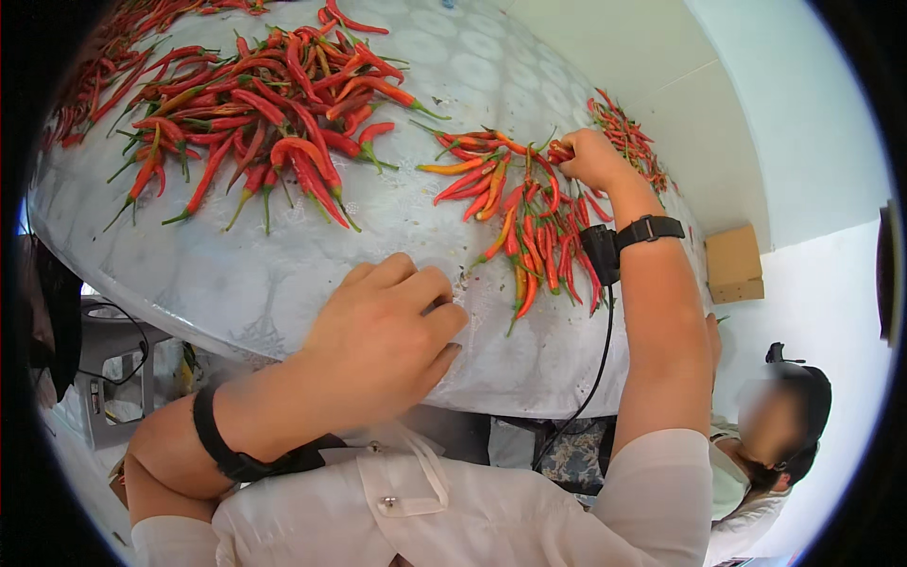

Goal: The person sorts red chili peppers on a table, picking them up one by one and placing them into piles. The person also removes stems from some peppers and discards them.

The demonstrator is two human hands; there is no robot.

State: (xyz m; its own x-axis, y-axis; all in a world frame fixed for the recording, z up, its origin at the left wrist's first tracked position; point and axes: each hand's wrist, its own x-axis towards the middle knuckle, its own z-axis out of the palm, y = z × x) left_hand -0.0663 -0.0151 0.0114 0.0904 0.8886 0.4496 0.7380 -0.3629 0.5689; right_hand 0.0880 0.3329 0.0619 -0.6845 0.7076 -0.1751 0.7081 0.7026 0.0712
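Observation:
My left hand (397,326) is over the pale patterned table cover near its front edge, with fingers bent and slightly apart; I see nothing held in it. My right hand (592,161) is closed on red chilli peppers (562,151) at the far side of a spread middle group of red and orange chillies (529,241) with green stems. A larger heap of red chillies (274,113) lies to the upper left. Black straps circle both forearms, and the right one carries a small black device (601,253) with a hanging cable.
More chillies lie at the upper left (113,57) and far right (624,128) of the round table (227,283). A cardboard box (733,265) is beyond the right edge. A capped person (737,501) is at my right. A grey plastic stool (109,387) stands at the left.

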